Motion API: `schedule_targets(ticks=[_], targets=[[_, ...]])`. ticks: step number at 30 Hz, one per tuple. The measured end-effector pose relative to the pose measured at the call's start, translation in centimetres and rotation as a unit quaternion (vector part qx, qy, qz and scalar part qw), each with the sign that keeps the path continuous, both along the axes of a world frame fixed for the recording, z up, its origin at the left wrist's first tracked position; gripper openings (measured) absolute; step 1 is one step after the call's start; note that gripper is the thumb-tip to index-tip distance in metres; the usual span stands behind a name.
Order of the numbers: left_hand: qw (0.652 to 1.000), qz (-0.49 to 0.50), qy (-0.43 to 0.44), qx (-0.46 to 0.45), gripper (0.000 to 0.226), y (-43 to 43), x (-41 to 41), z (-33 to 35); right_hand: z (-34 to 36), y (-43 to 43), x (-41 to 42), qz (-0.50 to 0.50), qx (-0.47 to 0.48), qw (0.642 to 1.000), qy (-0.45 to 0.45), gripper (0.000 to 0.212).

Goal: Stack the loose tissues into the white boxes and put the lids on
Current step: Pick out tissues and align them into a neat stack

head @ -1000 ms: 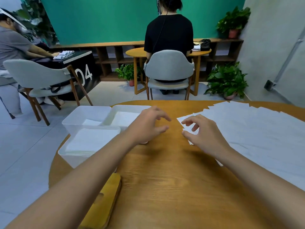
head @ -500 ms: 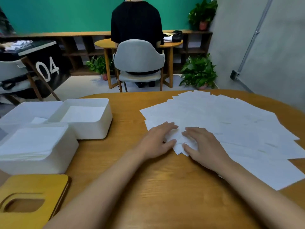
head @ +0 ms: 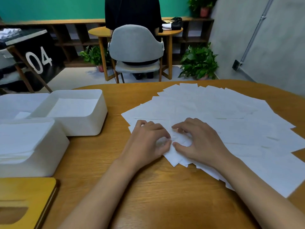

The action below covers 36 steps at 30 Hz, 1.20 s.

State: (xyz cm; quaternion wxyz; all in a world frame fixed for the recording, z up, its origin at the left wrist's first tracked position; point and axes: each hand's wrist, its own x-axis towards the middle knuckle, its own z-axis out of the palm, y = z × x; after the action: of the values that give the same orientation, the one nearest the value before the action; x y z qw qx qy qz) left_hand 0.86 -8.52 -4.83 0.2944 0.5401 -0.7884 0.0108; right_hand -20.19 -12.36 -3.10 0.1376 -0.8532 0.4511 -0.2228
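Loose white tissues (head: pixel 222 116) lie fanned out over the right half of the wooden table (head: pixel 148 195). My left hand (head: pixel 148 141) and my right hand (head: pixel 198 142) sit side by side on the near left corner of the fan, fingers curled and pinching the top tissue between them. Three white boxes stand at the left: the near box (head: pixel 54 156) is full of stacked tissues, the middle box (head: pixel 97 118) holds a low stack, and the far box (head: pixel 9 103) holds a small piece. A wooden lid (head: pixel 33 194) with a slot lies at the near left.
Beyond the table a person in black sits on a grey chair (head: pixel 137 45) at a small round table. Potted plants (head: pixel 199 61) stand on the floor by a grey wall. A black counter marked 04 (head: pixel 38 58) is at the far left.
My view has swung right and down from the boxes to the tissues. Both hands came down onto the fan's near corner, and their fingers have curled from flat into a pinch.
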Motion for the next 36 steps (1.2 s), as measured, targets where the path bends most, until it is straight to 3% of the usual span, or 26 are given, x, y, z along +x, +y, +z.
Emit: schedule_targets(ticks=[3,7,11,13,15,19,21,23,26,31,33,36], targets=[[0.998,-0.032,0.025,-0.048,0.014,0.1,-0.3,0.3,-0.9,-0.2,0.1,0.006,-0.030,0.998,-0.051,0.044],[0.993,-0.048,0.066,-0.089,0.016,0.7,-0.9,0.9,-1.2,-0.5,0.7,0.034,-0.088,0.984,-0.154,0.026],[0.990,-0.027,0.130,-0.052,0.030,0.8,0.0,1.2,-0.7,-0.7,0.3,0.021,-0.041,0.961,-0.273,0.012],[0.983,-0.001,0.183,-0.010,0.022,0.6,0.5,1.2,-0.3,-0.9,-0.2,0.020,0.028,0.943,-0.331,0.006],[0.961,0.011,0.273,0.050,0.010,0.4,0.8,1.4,0.1,-0.8,-0.6,0.030,0.089,0.920,-0.381,0.008],[0.885,-0.007,0.442,0.145,0.005,0.2,1.2,2.3,1.0,-0.3,-1.2,0.036,0.166,0.886,-0.432,0.011],[0.859,-0.014,0.487,0.157,0.012,0.3,1.2,2.7,1.4,-0.2,-1.3,0.041,0.173,0.879,-0.443,0.016],[0.842,-0.018,0.516,0.155,0.017,0.5,0.8,3.0,1.7,0.0,-1.3,0.061,0.188,0.866,-0.460,0.040],[0.844,-0.004,0.519,0.133,0.022,0.3,0.1,3.0,2.2,0.2,-1.6,0.113,0.196,0.861,-0.455,0.060],[0.844,-0.015,0.519,0.132,0.038,-0.1,-1.7,3.1,2.7,-0.4,-2.7,0.080,0.159,0.929,-0.324,0.021],[0.841,-0.011,0.524,0.132,0.042,-0.8,-2.1,2.5,2.7,-1.0,-3.4,0.049,0.183,0.930,-0.316,0.026],[0.888,0.027,0.450,0.084,0.056,-2.0,-2.8,1.5,2.8,-2.4,-5.1,-0.021,0.145,0.937,-0.318,0.031]])
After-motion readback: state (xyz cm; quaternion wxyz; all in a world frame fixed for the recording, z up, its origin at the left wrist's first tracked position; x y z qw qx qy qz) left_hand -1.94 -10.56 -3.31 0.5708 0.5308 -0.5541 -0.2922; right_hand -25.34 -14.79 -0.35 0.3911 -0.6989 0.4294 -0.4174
